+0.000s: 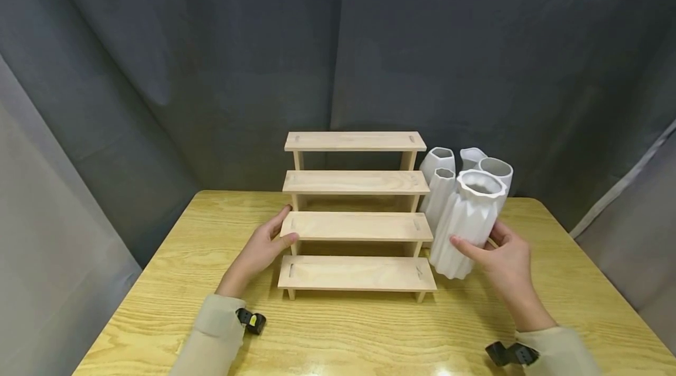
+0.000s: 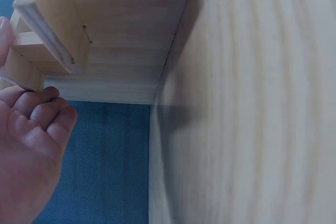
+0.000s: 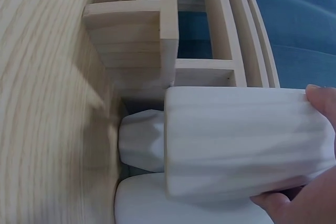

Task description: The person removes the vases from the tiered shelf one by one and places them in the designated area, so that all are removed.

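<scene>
A four-tier wooden display stand (image 1: 356, 226) stands on the table, its steps rising toward the back. At its left end, my left hand (image 1: 259, 253) grips the second tier from the front, thumb near the shelf's edge; in the left wrist view its fingers (image 2: 44, 111) are curled beside the wood. My right hand (image 1: 507, 264) holds a white pleated vase (image 1: 467, 229) with a scalloped rim, thumb in front and fingers mostly hidden behind. That vase leans slightly, close to the stand's right side. In the right wrist view its base (image 3: 173, 140) is off the tabletop.
Several other white vases are grouped behind the held one: a slim one (image 1: 440, 197), a faceted one (image 1: 439, 159) and a round-mouthed one (image 1: 504, 170) among them. The wooden table (image 1: 343, 335) ends at a dark curtain (image 1: 237, 71).
</scene>
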Action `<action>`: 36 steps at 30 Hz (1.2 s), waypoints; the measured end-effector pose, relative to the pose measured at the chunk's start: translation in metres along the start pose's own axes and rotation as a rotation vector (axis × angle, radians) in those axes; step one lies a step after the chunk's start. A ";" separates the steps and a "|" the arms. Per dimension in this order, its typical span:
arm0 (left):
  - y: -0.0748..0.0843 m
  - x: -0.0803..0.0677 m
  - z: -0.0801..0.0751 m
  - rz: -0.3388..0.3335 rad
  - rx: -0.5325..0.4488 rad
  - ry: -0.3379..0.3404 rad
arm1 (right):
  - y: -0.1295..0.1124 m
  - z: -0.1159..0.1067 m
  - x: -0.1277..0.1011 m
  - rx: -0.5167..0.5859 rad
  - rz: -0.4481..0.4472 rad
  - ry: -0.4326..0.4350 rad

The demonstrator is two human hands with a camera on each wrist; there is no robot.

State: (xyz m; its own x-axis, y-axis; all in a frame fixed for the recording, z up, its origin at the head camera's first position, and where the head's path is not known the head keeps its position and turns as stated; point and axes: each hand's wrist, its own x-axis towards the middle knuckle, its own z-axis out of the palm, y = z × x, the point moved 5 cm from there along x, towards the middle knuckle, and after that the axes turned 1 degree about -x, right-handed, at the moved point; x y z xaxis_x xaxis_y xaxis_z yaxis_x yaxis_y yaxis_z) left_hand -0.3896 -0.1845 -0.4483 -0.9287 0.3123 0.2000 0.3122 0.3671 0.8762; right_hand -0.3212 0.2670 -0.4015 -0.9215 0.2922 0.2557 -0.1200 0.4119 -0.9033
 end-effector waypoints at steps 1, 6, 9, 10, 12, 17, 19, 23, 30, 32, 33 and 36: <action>0.000 0.000 0.000 -0.002 0.000 0.000 | 0.001 0.001 0.000 0.002 -0.001 0.000; -0.001 0.001 -0.001 -0.008 -0.010 -0.001 | 0.004 0.005 0.003 0.014 -0.013 -0.005; -0.001 0.001 -0.002 -0.006 -0.013 0.000 | 0.005 0.007 0.004 0.018 -0.020 -0.006; 0.000 0.001 -0.002 0.000 -0.011 -0.001 | 0.006 0.008 0.004 0.022 -0.021 -0.006; -0.001 0.001 -0.002 -0.001 -0.008 -0.001 | 0.007 0.010 0.004 0.026 -0.020 -0.007; -0.001 0.001 -0.001 -0.004 -0.010 -0.004 | 0.011 0.012 0.005 0.013 -0.012 -0.010; -0.001 0.001 -0.001 -0.002 -0.012 -0.008 | 0.014 0.013 0.005 0.007 -0.009 -0.011; -0.002 0.000 0.000 -0.008 -0.016 -0.013 | 0.020 0.015 0.006 0.028 -0.012 -0.009; -0.003 0.001 0.000 -0.008 -0.016 -0.014 | 0.023 0.016 0.005 0.035 0.001 -0.005; -0.002 0.001 0.000 -0.005 -0.018 -0.011 | 0.023 0.016 0.005 0.033 0.001 -0.002; -0.001 0.001 0.000 0.001 -0.018 -0.011 | 0.023 0.017 0.004 0.035 -0.001 -0.002; 0.000 0.000 0.000 0.003 -0.021 -0.012 | 0.022 0.017 0.003 0.029 -0.012 -0.002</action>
State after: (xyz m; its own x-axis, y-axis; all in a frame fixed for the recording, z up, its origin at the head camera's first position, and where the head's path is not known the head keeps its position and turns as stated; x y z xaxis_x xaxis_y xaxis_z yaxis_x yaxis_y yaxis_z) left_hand -0.3902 -0.1846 -0.4485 -0.9251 0.3243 0.1974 0.3106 0.3472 0.8849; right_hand -0.3330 0.2624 -0.4269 -0.9207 0.2853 0.2661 -0.1421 0.3901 -0.9097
